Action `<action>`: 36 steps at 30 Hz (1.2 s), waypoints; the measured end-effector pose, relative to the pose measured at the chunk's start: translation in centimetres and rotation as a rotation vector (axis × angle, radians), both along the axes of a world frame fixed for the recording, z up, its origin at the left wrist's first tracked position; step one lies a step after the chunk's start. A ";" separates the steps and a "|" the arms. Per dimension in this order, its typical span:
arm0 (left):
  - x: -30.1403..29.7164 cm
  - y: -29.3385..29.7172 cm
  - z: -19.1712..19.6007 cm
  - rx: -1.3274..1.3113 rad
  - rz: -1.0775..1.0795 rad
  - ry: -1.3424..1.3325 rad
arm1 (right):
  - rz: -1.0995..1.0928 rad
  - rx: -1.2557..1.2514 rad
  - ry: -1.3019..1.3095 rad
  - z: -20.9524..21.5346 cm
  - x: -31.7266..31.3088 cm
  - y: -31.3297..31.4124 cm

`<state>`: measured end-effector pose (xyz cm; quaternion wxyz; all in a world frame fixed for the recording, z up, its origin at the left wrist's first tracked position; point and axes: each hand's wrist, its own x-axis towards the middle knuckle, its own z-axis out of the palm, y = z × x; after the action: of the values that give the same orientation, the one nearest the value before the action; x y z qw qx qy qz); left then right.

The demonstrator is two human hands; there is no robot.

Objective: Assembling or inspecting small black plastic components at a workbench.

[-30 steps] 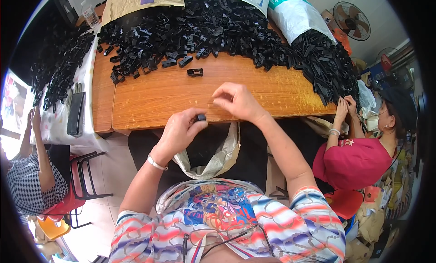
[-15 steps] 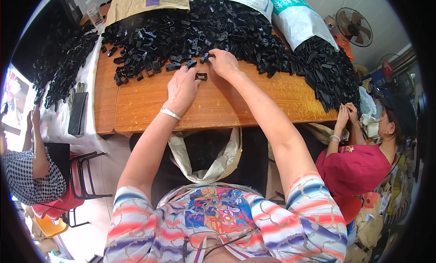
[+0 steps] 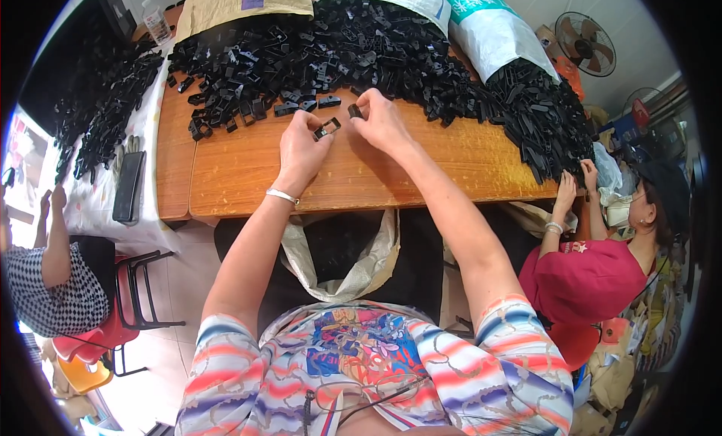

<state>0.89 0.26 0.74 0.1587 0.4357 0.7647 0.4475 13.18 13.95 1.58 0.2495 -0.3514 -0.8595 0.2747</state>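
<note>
Between the thumb and fingers of my left hand (image 3: 301, 148) is a small black plastic frame (image 3: 328, 128) with a rectangular opening. My right hand (image 3: 385, 125) pinches another small black plastic part (image 3: 355, 112), partly covered by the fingers. The two parts are close together but apart, above the wooden table (image 3: 263, 176). Just beyond my hands, several loose black parts (image 3: 329, 102) lie at the near edge of a large heap of black plastic parts (image 3: 376, 48).
A brown paper sack (image 3: 218, 7) and a white sack (image 3: 504, 41) spill parts at the back. An open woven bag (image 3: 387, 263) sits at my lap. Co-workers sit on both sides; the one in a red shirt (image 3: 587, 278) handles parts at right. A black case (image 3: 129, 186) lies at left.
My right hand has drawn back from the heap with a black part. My left hand has tilted its frame. A loose part now lies where my right fingers were near.
</note>
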 end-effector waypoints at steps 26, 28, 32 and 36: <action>1.4 -2.1 -0.3 0.251 -0.333 -1.081 | 0.059 0.059 0.375 0.3 2.0 -6.0; 1.2 -2.0 -0.6 0.236 -0.312 -1.044 | 0.108 0.067 0.413 0.3 1.8 -6.3; 1.1 -2.1 -0.9 0.269 -0.247 -1.016 | 0.117 -0.013 0.421 0.8 1.9 -6.7; 0.5 -2.5 -1.2 0.288 -0.259 -1.076 | 0.092 -0.111 0.386 1.9 2.4 -7.4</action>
<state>1.43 -2.26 -0.44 0.5181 0.2539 0.4480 0.6829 15.57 6.55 3.47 0.3770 -0.2661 -0.7945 0.3948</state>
